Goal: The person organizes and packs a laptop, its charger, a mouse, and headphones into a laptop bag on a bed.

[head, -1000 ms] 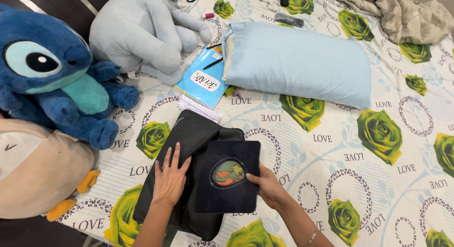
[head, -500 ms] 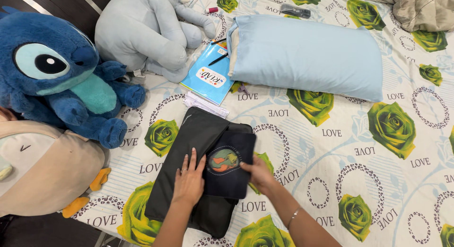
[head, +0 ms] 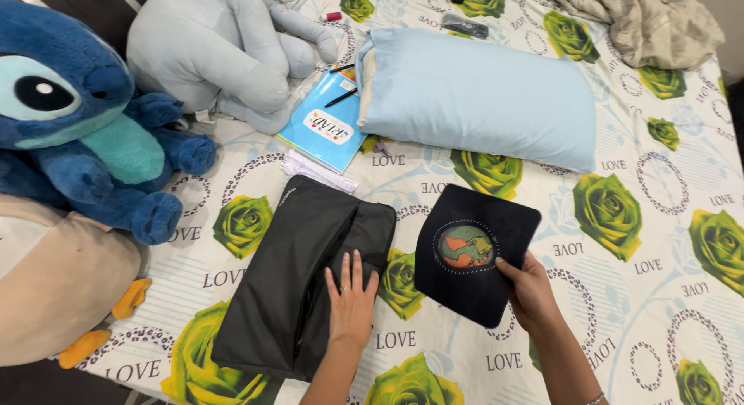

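Two hands work low on a bed sheet (head: 620,312) printed with green roses. Nearest, the left hand (head: 350,296) lies flat, fingers spread, on the right side of a folded black garment (head: 298,285); it grips nothing and seems to press the cloth down so the fold stays put. Just to the right, the right hand (head: 531,292) pinches the lower right edge of a small dark folded piece (head: 474,250) with a round coloured print, thumb on top and fingers beneath. That piece is apart from the black garment, tilted, and seems lifted slightly off the sheet, which would explain the pinch at its edge.

Left of the garment sit a tan plush (head: 54,296) and a blue plush (head: 85,118). Beyond the garment lie a blue booklet (head: 322,130) with a pen (head: 341,99) on it and a grey plush (head: 225,48). A pale blue pillow (head: 480,99) lies across the middle, and a crumpled beige cloth (head: 643,17) rests in the far corner.
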